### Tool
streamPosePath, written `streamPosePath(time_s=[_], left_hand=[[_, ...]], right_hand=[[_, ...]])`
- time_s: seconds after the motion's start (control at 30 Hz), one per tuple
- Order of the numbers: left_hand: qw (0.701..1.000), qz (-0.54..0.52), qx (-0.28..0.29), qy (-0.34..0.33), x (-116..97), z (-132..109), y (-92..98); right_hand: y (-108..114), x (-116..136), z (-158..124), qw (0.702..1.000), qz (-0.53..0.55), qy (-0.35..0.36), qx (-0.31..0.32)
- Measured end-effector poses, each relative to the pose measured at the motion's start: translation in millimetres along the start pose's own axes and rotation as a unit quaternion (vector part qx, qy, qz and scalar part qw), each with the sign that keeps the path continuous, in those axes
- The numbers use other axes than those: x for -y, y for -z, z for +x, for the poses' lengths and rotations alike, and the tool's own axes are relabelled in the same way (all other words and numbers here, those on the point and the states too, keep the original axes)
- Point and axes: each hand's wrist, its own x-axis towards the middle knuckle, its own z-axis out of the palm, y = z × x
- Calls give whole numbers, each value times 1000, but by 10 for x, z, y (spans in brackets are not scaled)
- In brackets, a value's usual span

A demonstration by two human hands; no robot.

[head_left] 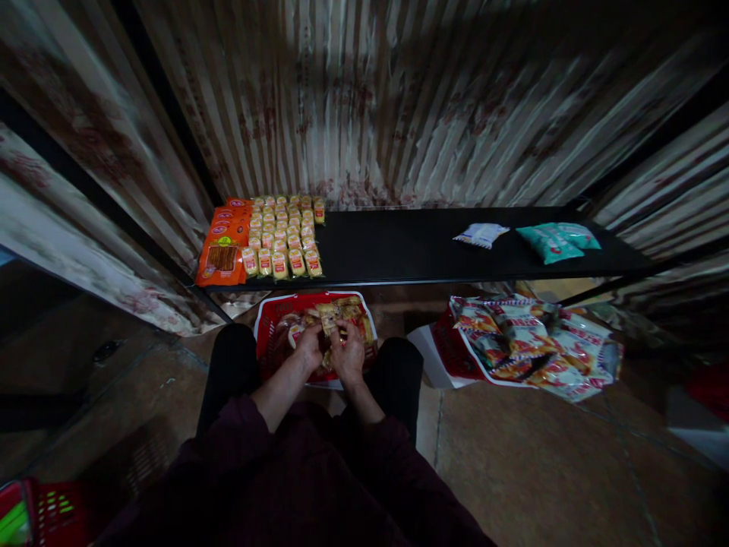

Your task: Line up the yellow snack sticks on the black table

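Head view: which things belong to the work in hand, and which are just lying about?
Belonging, it seems:
left hand
right hand
small packet they touch
red basket beneath them
probably shelf, yellow packets

Apparently lying about:
orange packs
teal bags
pale bag
right-hand basket, its bags

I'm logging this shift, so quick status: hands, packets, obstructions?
Left hand and right hand over red basket, both at a small yellow packet, grip unclear. Rows of yellow packets on black shelf, left side. Nothing visibly blocking the hands.
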Motion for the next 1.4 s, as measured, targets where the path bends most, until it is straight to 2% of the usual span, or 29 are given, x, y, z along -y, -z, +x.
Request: streamPosePath(time_s=[0.17,0.37,0.53,0.67,0.9,1.1,1.27,1.4], left_hand=[[1000,10,-10,5,-21,-20,28],[995,65,-41,-67,-1,56,90],[979,90,-22,-182,33,100,120],[970,117,-23,-213,49,113,126],[937,213,-41,-273,51,95,101],[913,256,-57,-311,22,-32,-8],[903,277,-36,-327,-7,-107,-88],[893,292,-24,-342,-18,-77,-98]], right_hand=[[-15,-31,1,999,-42,9,-1],[-27,-41,24,999,-29,13,5],[-25,-39,34,998,37,-43,16],[-37,9,34,987,116,-102,37],[-76,-36,73,961,199,-192,26],[-62,-139,127,958,211,-195,13],[-72,-178,200,966,179,-188,3],[-60,-142,234,973,173,-154,-2]])
